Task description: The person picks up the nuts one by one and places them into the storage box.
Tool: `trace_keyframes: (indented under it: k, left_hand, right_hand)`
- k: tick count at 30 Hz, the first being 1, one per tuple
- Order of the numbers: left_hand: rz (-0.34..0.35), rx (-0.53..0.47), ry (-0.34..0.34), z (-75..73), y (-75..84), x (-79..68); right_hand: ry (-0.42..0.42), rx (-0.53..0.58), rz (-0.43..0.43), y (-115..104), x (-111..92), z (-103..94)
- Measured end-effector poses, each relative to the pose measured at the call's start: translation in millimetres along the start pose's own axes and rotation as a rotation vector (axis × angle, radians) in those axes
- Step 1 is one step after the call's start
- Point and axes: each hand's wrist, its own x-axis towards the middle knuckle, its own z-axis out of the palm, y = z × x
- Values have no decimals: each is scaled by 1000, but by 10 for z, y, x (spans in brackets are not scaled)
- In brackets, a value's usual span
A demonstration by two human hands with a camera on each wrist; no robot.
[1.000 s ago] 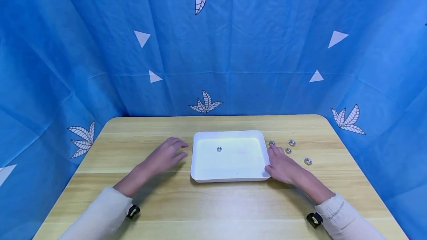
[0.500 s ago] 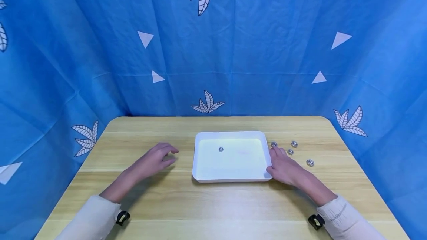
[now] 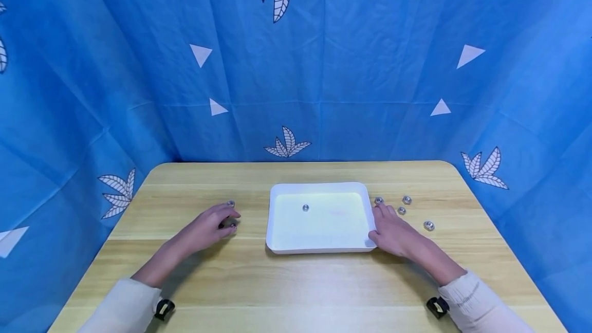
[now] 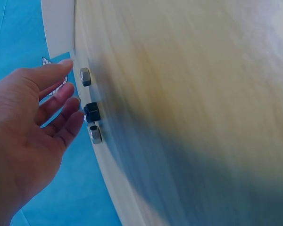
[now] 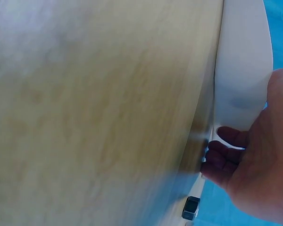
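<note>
My left hand (image 3: pixel 209 227) hovers low over the left part of the table, fingers loosely bent and nothing held. Around its fingertips lie a silver hex nut (image 4: pixel 85 76), a dark nut (image 4: pixel 92 112) and another silver nut (image 4: pixel 95 134); in the left wrist view there is a gap between thumb and fingers. At the right end of a shallow white tray (image 3: pixel 319 244), my right hand (image 3: pixel 393 230) holds the side wall between thumb and fingers. One small hex nut (image 3: pixel 306 208) lies inside the tray, left of its middle.
Right of the tray lie several loose nuts: one nut (image 3: pixel 378 200) by the right fingertips, another nut (image 3: pixel 407 200), a smaller nut (image 3: pixel 402 210) and a larger nut (image 3: pixel 429 225). The wooden table (image 3: pixel 296 292) ends at a blue curtain (image 3: pixel 342 66) behind.
My left hand has moved left, away from the tray, to the nuts on the left, which now show beside its fingers. My right hand stays at the tray's right end.
</note>
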Motion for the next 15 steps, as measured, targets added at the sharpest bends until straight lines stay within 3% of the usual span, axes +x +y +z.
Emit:
trace_keyframes:
  k: [15]
  left_hand:
    - [-20,-10,-40,51,-157,-5]
  right_hand:
    - [10,-18,-12,24,23,24]
